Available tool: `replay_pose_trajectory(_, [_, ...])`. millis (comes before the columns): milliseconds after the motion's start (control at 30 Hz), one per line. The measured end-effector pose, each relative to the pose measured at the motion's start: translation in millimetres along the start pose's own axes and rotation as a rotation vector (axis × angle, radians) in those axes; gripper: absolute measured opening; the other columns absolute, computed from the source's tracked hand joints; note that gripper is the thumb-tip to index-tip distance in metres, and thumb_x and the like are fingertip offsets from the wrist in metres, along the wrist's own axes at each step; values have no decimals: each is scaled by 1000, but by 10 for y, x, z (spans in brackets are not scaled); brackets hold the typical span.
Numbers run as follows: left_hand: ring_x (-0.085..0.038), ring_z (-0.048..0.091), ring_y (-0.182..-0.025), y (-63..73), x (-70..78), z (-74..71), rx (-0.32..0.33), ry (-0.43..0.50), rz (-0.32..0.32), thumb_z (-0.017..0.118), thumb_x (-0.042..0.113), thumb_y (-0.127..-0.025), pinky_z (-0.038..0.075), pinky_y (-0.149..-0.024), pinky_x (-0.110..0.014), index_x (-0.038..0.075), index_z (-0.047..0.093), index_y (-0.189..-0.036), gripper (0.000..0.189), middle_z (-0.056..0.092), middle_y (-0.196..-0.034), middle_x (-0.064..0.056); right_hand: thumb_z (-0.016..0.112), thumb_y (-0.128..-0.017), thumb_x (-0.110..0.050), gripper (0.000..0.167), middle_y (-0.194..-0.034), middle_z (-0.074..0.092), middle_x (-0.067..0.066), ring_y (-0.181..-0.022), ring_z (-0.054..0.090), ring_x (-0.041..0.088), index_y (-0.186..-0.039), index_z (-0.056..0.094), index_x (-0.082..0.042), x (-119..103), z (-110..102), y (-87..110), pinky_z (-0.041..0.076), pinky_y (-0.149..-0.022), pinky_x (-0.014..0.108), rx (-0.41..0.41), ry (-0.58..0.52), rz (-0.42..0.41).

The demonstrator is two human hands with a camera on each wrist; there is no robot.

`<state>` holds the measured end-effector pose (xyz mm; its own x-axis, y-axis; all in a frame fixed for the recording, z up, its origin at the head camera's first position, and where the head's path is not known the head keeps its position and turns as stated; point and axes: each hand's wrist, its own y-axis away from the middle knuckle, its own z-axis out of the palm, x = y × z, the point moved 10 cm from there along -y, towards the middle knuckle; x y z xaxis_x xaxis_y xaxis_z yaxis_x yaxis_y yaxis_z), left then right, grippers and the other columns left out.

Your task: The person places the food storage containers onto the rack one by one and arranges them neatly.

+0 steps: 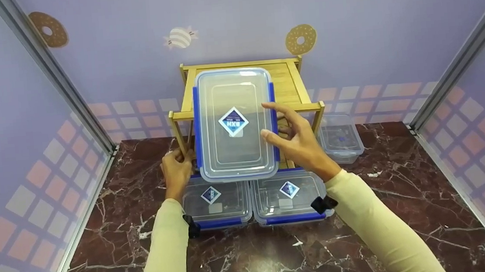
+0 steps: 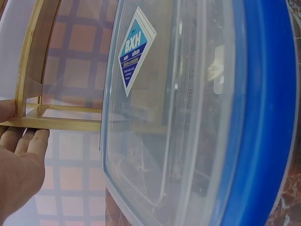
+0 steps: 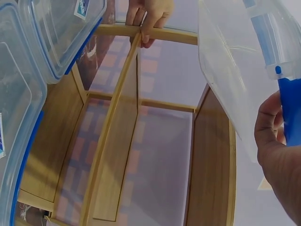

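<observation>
My right hand (image 1: pixel 297 142) holds a clear plastic storage box (image 1: pixel 237 153) with a lid and blue side latches by its right side. The box is tilted up before the wooden shelf rack (image 1: pixel 283 78), and its lid bears a diamond sticker. Lower left, my left hand (image 1: pixel 176 169) grips the rack's frame, with fingers under the rail and thumb on the post in the left wrist view. From the right wrist, the rack's board (image 3: pixel 117 136) and side panels show, with the left hand (image 3: pixel 150 14) pinching the frame at the top.
Two more lidded boxes, a left one (image 1: pixel 230 197) and a right one (image 1: pixel 292 197), lie side by side on the dark marble floor (image 1: pixel 252 256) before the rack. Another clear box (image 1: pixel 340 139) stands right of it. Purple walls (image 1: pixel 233 20) enclose the back and sides.
</observation>
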<state>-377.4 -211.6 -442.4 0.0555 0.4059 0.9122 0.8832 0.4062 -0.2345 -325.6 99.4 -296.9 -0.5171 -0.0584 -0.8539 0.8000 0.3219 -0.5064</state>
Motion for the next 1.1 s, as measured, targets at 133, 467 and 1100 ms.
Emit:
replay_pose_trajectory(133, [-8,57,-44,-10,-2,10,-9,-2,-2,70,13,-94,43,-45,-17,1,77,-101,16,76,-85,-16,66,-95,-3,55,-119,52,22,-103,69,37,-147,46,-5,-4,10,-79,59,-82,45,1,-1,0])
replay_pose_trajectory(467, [-1,55,-48,-27,32,-16,9,-27,19,70,13,-94,43,-50,-14,3,78,-101,15,77,-89,-15,62,-100,-8,39,-122,47,23,-104,69,37,-138,51,-6,-26,57,-233,60,-77,46,-17,-11,90])
replay_pose_trajectory(1100, [-4,52,-43,0,-10,8,1,49,21,68,9,-95,41,-42,-16,1,77,-108,18,75,-81,-17,60,-103,-23,41,-124,48,21,-97,64,31,-143,57,-14,-76,-18,-450,61,-74,40,16,153,203])
